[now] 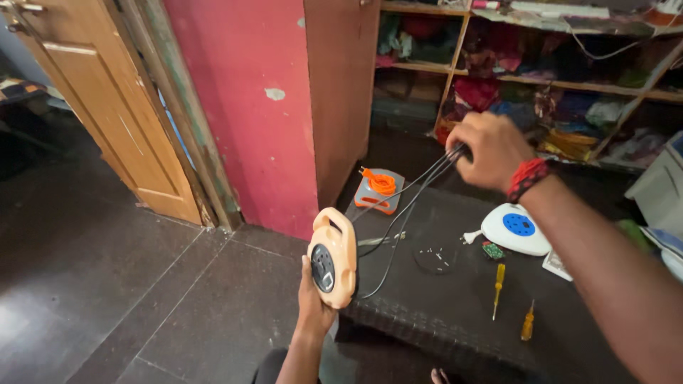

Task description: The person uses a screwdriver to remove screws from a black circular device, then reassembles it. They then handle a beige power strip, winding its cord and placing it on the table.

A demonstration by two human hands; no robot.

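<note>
Nearest:
- left hand (311,302): clamped on a peach cord reel (332,257), held upright above the floor, just off the dark mat (441,313);
- black cable (398,220): several strands running from the reel up to the fist;
- two yellow screwdrivers (499,289): lying on the mat;
- white round casing (516,229), blue centre: on the mat;
- right hand (492,151): closed tight on the cable, raised;
- orange-and-grey reel (380,189): by the red wall (249,107).

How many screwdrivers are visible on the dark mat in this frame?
2. One yellow-handled screwdriver lies near the mat's middle; a second screwdriver lies just right of it, nearer the front edge. Others may be hidden behind the right arm.
</note>
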